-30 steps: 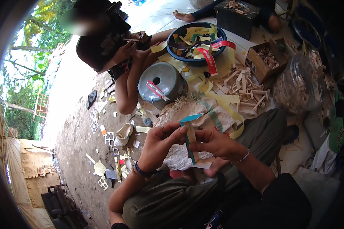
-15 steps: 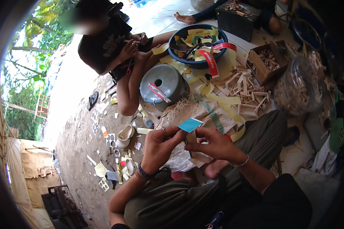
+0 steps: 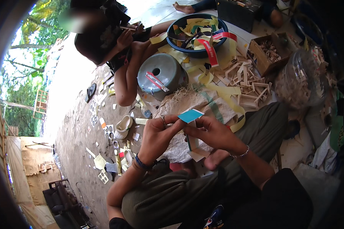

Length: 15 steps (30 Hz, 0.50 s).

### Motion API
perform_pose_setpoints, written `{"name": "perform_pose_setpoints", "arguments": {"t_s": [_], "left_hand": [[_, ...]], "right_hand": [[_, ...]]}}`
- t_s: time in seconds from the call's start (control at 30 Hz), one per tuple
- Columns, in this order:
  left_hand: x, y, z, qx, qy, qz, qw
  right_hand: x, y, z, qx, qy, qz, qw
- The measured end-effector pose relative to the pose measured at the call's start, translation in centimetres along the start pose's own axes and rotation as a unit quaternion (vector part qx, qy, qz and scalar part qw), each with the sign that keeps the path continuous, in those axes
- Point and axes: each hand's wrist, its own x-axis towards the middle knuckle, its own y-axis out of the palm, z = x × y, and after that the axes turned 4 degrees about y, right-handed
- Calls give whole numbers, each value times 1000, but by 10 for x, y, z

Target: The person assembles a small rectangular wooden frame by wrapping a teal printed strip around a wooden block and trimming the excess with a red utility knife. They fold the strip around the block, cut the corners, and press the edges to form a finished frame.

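My left hand (image 3: 158, 135) and my right hand (image 3: 215, 133) meet over my lap, both closed on a folded card strip (image 3: 192, 115). Its top panel is teal with a white edge, pinched between the fingertips of both hands. Below, the strip's brown inner face hangs down between the hands and ends in a bent flap. My right thumb and fingers grip the fold just under the teal panel. Behind the hands lies a pale woven sack (image 3: 172, 103) with straw-like fibres on it.
A grey round stool (image 3: 170, 78) bears a red-and-white cutter knife (image 3: 157, 81). Beyond it stands a blue basin (image 3: 176, 44) of coloured strips. At right are wooden pieces (image 3: 244, 78), a cardboard box (image 3: 262, 68) and a clear tub (image 3: 298, 82). A co-worker (image 3: 99, 42) sits at upper left; shoes (image 3: 123, 126) and scraps lie left.
Both hands keep their hold on the card strip, whose lower flap now stands out more to the side. The co-worker's hands have shifted up and left; the whole view has moved slightly.
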Motion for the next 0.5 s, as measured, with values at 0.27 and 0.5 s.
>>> {"name": "perform_pose_setpoints", "arguments": {"t_s": [0.27, 0.5], "left_hand": [[0, 7, -6, -125, -25, 31, 991], [5, 10, 6, -60, -94, 108, 988]], "right_hand": [[5, 0, -6, 61, -37, -104, 992], [7, 2, -11, 140, -110, -171, 969]]}}
